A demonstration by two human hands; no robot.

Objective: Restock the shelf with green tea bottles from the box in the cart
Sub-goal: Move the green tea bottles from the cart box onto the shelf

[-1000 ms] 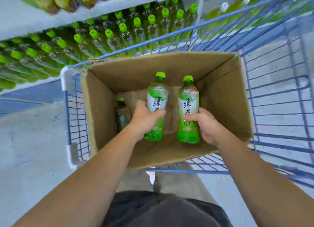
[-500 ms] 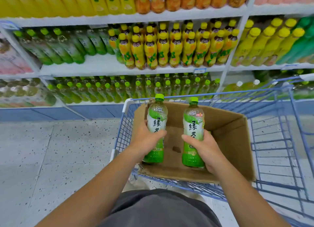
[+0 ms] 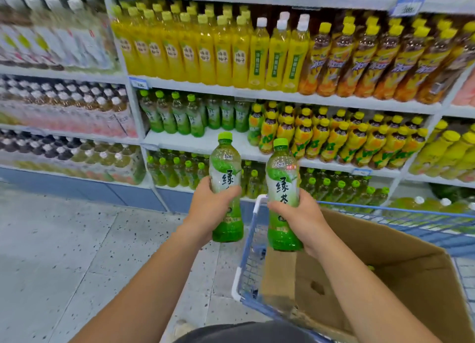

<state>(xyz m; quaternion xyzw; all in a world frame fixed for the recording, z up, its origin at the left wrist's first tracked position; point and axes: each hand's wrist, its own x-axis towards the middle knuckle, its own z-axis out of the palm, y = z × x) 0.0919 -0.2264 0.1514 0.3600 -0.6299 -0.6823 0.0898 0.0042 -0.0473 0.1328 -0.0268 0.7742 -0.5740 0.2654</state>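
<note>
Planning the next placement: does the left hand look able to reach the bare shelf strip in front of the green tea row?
Probably yes: the left hand holds its bottle left of the cart, and nothing stands between it and that bare strip.

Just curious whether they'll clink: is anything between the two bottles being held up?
No. In the head view the left bottle and right bottle stand apart, nothing between them; only bottom-shelf bottles and the cart's rim show behind the gap.

A shop: shelves [image 3: 180,142] packed with bottled drinks [image 3: 223,55], price tags [image 3: 407,7], a cart [image 3: 252,265].
</note>
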